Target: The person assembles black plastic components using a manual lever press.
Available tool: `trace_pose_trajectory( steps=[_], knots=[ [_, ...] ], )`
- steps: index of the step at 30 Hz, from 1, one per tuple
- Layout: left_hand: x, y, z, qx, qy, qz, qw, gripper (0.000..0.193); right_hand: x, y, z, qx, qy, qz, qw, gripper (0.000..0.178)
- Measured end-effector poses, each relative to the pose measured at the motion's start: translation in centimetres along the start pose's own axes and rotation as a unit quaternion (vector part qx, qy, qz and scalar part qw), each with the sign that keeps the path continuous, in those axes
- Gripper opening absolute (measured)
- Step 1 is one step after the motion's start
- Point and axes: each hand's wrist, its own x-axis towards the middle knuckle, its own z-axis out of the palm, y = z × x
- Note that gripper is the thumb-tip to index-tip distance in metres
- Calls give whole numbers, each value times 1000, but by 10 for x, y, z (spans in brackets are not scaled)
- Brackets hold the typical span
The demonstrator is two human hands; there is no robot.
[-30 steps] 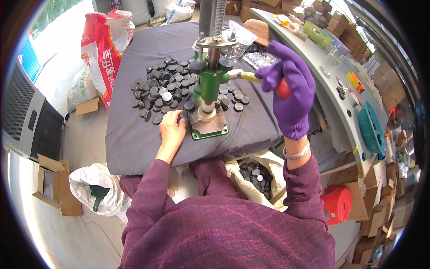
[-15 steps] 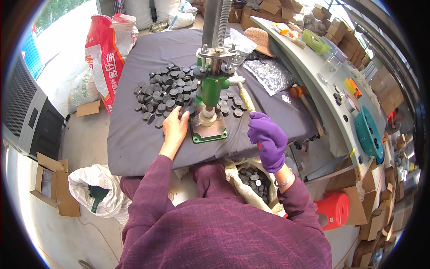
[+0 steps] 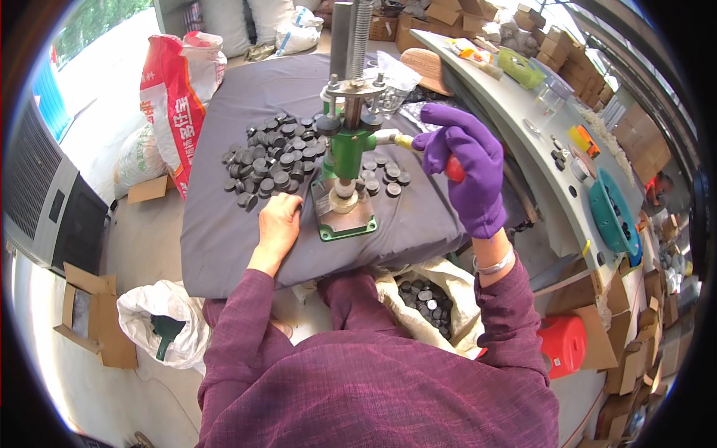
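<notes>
A green hand press [image 3: 348, 153] stands on the cloth-covered table, its plunger down at a pale round fitting [image 3: 343, 200] on the base plate. My right hand [image 3: 472, 175], in a purple glove, is closed around the press's lever [image 3: 403, 140]; a red end knob [image 3: 454, 169] shows between the fingers. My bare left hand [image 3: 279, 230] rests left of the base, fingers curled against the near edge of a pile of round black caps [image 3: 261, 160]. What lies in those fingertips is hidden. More black caps [image 3: 392, 176] sit loose to the right of the press.
An open sack of black caps [image 3: 429, 299] stands below the table's front edge. At left are a white sack with a green scoop [image 3: 164, 328] and a cardboard box [image 3: 97, 317]. A long side table [image 3: 553, 142] with a teal basket [image 3: 614, 213] runs along the right.
My right hand has risen, swinging the lever up. My left hand has drawn back slightly from the press toward me, its fingers now curled at the pile.
</notes>
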Motion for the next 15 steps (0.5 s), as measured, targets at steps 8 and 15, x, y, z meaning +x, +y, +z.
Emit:
trace_pose_trajectory(
  steps=[8,15],
  knots=[
    [-26,-11,-25,-11,-38,0,999,42,15,-7,1,-8,1,15,1000,42],
    [-20,2,-6,-103,30,-107,989,53,56,-6,-3,35,-30,26,999,42]
  ],
)
